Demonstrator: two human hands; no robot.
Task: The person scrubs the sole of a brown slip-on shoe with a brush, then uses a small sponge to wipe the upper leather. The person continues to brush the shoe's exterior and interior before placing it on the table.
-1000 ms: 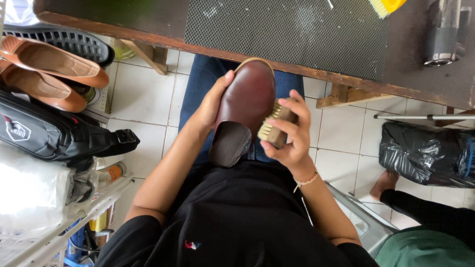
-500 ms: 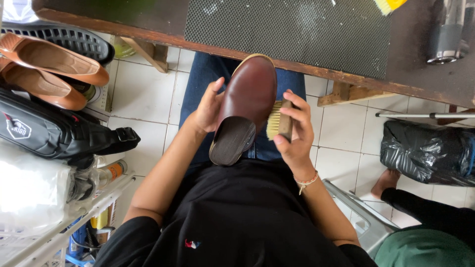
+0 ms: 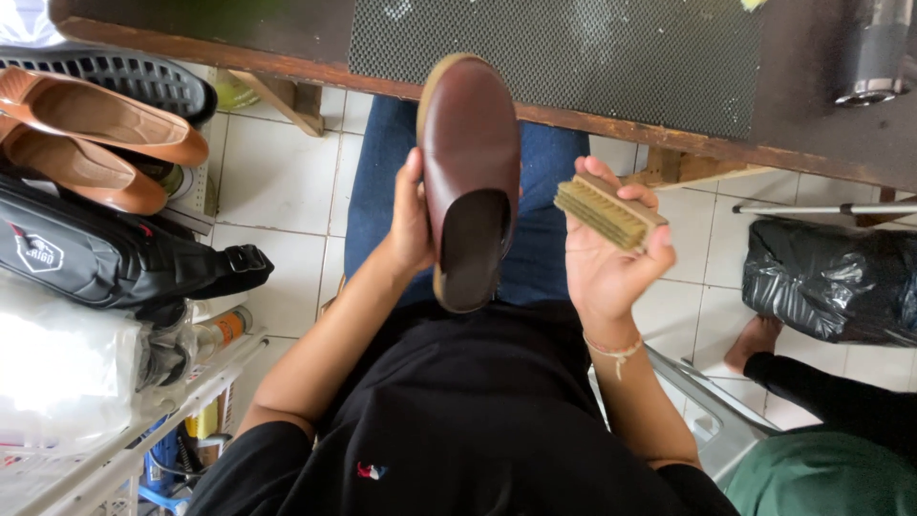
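Left hand (image 3: 413, 222): clamped on the side of the brown leather slip-on shoe (image 3: 470, 143), thumb along its left edge, fingers hidden behind.
Shoe position: held upright above the lap in blue jeans (image 3: 544, 220), toe up past the edge of the counter (image 3: 841, 143), dark open heel toward the chest.
Right hand (image 3: 607, 258): closed around the wooden shoe brush (image 3: 609, 210), palm turned up, pale bristles facing the camera.
Change from half a second ago: shoe lifted higher and stood more upright; brush drawn off the leather and now held well apart to the right, bristles no longer on the shoe.
Gap between hands: apart, shoe on the left, brush on the right, nothing shared.
Counter top: dark textured mat (image 3: 554, 48), grey metal cylinder (image 3: 874, 53) at the far right.
Left shelf: two tan flat shoes (image 3: 95, 119), black perforated shoe (image 3: 115, 72) behind them, black bag (image 3: 105, 263) with a white shield-shaped badge.
Below the bag: clear plastic wrap (image 3: 57, 363), small bottle with an orange label (image 3: 215, 334), perhaps a spray can; too blurred to tell.
Right floor: black plastic bag (image 3: 826, 282) on white tiles, another person's bare foot (image 3: 755, 339) just beside it.
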